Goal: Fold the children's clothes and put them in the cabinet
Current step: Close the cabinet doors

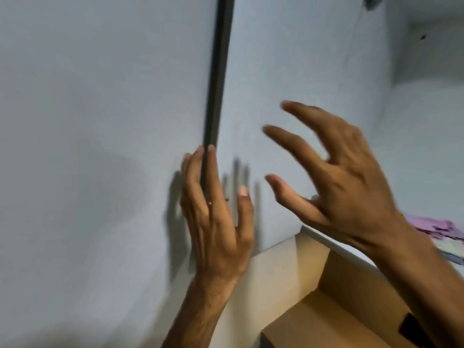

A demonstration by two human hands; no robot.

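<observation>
At cabinet (pixel 100 121) front, we are hooking left hand (pixel 216 222) fingers into dark vertical door seam (pixel 217 84); right hand (pixel 334 177) hovering spread, empty, nearer clothes (pixel 434 229) lying low right, well apart from seam.

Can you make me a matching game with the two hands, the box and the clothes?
Things:
1. left hand
2. right hand
3. cardboard box
4. pink clothes

Where or how:
A. at the far right edge, on a shelf
B. fingers on the dark edge of the cabinet door
C. bottom of the picture, brown
D. in the air, fingers spread, holding nothing

Pairs: 1-B, 2-D, 3-C, 4-A
</observation>
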